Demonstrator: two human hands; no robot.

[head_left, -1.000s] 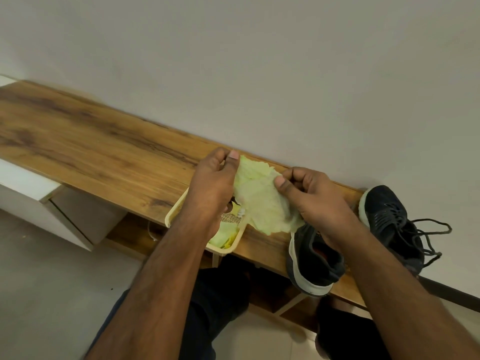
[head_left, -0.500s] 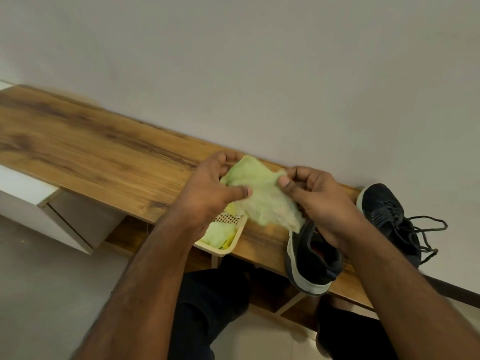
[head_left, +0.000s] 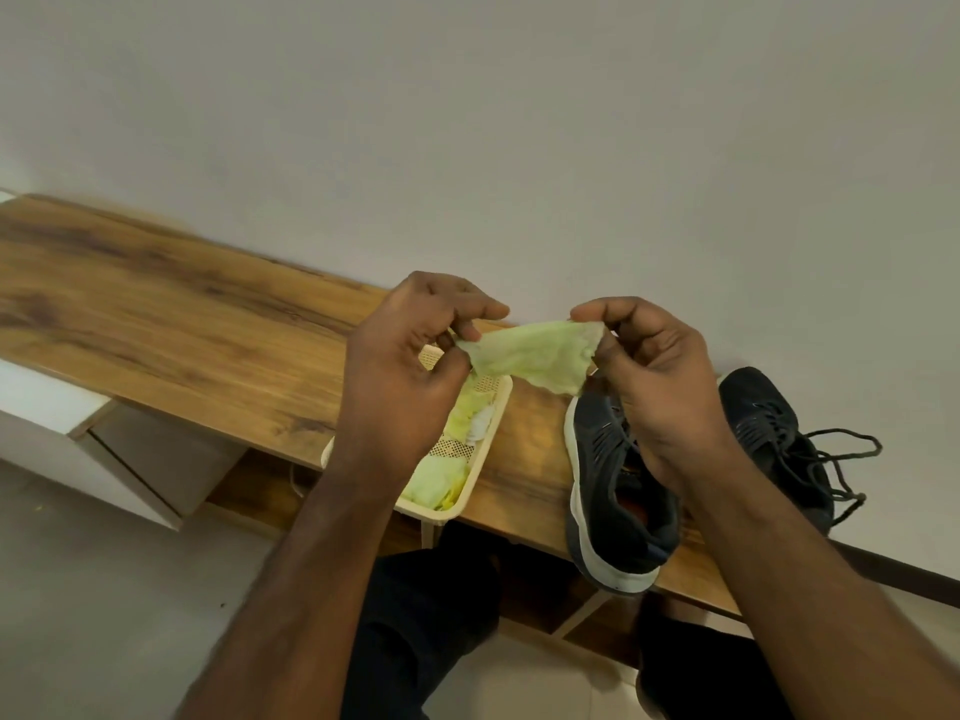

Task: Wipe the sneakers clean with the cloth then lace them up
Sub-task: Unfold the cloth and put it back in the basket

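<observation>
So both your hands are up in front of you over the bench (head_left: 156, 314), forearms coming in from the bottom corners and angling toward each other. Your left hand (head_left: 410, 366) has its fingers curled in, thumb and fingertips pinching the left corner of the cloth (head_left: 535, 356), back of the hand facing the camera. Your right hand (head_left: 660, 376) does the same on the other end: index finger hooked over the top, thumb underneath, nipping the right corner, the other fingers folded loosely into the palm. The cloth is pale green and thin-looking, pulled out between the two pinches so it hangs as a droopy band with the lower edge sagging to a point toward the right. It's off the bench, held in the air, right above the gap between the tray (head_left: 483, 454) and the near sneaker (head_left: 613, 491). That tray is a cream perforated one sitting at the bench's front edge, partly under your left wrist, with more green cloths and something white piled in it. The near sneaker is dark with a white sole, heel toward you and hanging a bit over the front edge, partly behind your right hand. The far sneaker (head_left: 779, 444) sits just beside it to the right, its laces (head_left: 841, 459) loose and sprawling out toward the wall.
</observation>
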